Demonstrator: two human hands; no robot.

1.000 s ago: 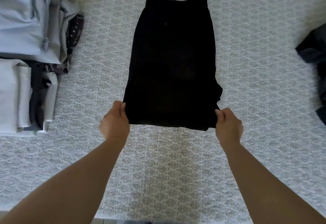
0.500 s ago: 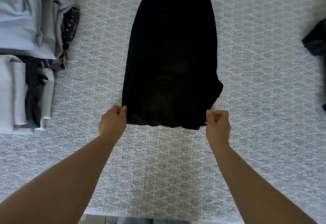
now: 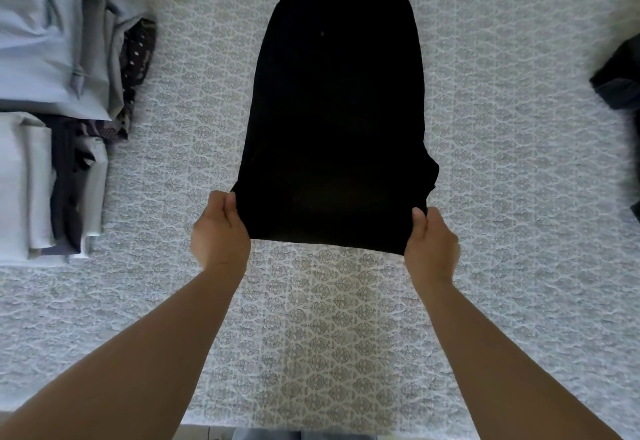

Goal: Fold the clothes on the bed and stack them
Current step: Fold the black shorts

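Pinching the black garment's (image 3: 337, 121) near corners — left hand (image 3: 221, 232) and right hand (image 3: 431, 245), each grip clamped on cloth.

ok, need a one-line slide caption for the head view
Both hands, left hand and right hand, pinch the near corners of black garment on patterned bedspread.

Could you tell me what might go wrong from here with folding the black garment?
1. The left hand and right hand pinch only the near corners of the black garment; if the middle sags as it is folded over, the crease may come out crooked.
2. A flap juts out on its right edge, so layers look misaligned and could bunch.
3. The stacks at left look uneven; adding to them might topple them.
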